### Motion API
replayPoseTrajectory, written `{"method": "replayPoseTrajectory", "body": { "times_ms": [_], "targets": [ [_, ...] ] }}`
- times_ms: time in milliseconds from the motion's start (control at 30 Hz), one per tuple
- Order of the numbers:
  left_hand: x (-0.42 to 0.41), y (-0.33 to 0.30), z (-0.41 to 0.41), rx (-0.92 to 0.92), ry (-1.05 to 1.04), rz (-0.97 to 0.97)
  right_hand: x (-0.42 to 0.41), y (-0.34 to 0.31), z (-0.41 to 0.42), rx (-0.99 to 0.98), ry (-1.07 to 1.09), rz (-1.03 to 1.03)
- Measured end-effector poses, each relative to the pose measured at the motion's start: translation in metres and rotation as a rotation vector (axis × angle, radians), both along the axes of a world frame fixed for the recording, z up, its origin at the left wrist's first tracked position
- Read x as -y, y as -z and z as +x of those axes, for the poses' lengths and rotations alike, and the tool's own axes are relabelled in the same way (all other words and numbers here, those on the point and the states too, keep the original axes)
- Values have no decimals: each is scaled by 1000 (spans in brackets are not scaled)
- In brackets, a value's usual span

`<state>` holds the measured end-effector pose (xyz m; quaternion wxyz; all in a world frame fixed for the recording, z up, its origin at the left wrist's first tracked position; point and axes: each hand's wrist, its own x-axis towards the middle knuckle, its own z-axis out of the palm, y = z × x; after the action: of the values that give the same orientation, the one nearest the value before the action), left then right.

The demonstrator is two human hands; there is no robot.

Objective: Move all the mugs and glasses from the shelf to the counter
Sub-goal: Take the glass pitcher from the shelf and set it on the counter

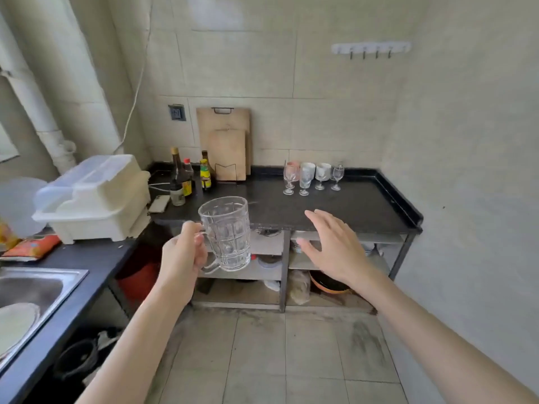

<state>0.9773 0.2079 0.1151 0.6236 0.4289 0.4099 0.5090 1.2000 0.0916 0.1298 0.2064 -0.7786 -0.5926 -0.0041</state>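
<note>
One mug in hand: I have the clear, dimpled glass beer mug [226, 233] by its handle in my left hand [182, 252], fingers curled shut through the loop; it hangs upright in the air, in front of the counter's near edge and not yet over it.
Right hand: my right hand [335, 246] is spread wide, palm down, holding nothing, hovering in front of the counter edge above the shelf openings.
Already moved: four small clear stemmed glasses [304, 182] and pale mugs [307, 170] stand grouped toward the back right of the black stone counter [364, 205].
Landing zone: I judge the bare stretch of counter in front of that group is the safest place to set down.
Risk, edge strike: the mug's base sits about level with the counter lip from my view; if I push forward without lifting, I think the glass could knock the edge.
Risk, handle grip: held only by the handle, a heavy mug may swing or tilt if I move quickly.
Risk, crowding: setting down too close to the stemmed glasses could topple one, as they look top-heavy.
Risk, free hand: my open right hand passing low toward the grey shelf [262, 272] under the counter could catch the counter lip.
Shelf contents: too dim and cluttered for me to tell what glassware remains.
</note>
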Motion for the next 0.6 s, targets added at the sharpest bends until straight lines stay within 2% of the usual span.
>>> {"method": "replayPoseTrajectory", "body": {
  "times_ms": [200, 367, 600],
  "targets": [
    [-73, 28, 116, -37, 72, -81, -52, 29, 98, -2, 104, -41],
    [-152, 38, 212, -50, 157, -85, -127, 34, 178, 16, 155, -80],
    [-231, 59, 331, -178, 315, -49, -199, 54, 274, -29, 230, -116]
  ]
}}
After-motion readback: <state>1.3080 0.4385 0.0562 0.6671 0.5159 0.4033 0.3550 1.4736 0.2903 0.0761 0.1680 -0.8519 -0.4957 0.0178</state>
